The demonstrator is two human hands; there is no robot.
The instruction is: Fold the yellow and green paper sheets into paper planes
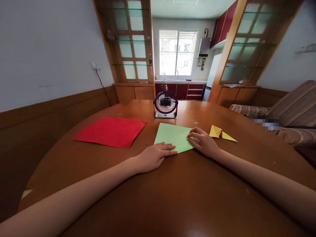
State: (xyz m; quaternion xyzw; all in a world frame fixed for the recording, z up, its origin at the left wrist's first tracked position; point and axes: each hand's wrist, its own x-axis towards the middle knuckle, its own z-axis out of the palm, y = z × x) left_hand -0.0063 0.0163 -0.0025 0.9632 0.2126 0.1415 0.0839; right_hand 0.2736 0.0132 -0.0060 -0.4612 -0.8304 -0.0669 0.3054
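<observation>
**Head view: both our hands flat on the green sheet**

Head view shows our 2 bare hands resting on a pale green square paper sheet (174, 136) that lies flat on the round brown wooden table (158, 197). We take the green sheet as our landmark.

Our left hand (154, 156) lies palm down at the sheet's near edge, fingers (168, 146) stretched out loosely and pressing the paper; it grasps nothing. Our right hand (203, 141) sits on the sheet's right corner, fingers (194, 133) curled a little, fingertips touching the paper. We cannot tell whether they pinch the edge or only press it.

Just right of the green sheet, apart from it, lies a small folded yellow paper shape (221, 133) with a pointed tip. Left of the sheet, with bare table between, lies a large flat red paper sheet (111, 131). Behind the sheet, near its far corner, stands 1 small dark purple desk fan (165, 104) with a round grille, facing us. Further behind it opens a kitchen with a bright window (177, 52).
</observation>
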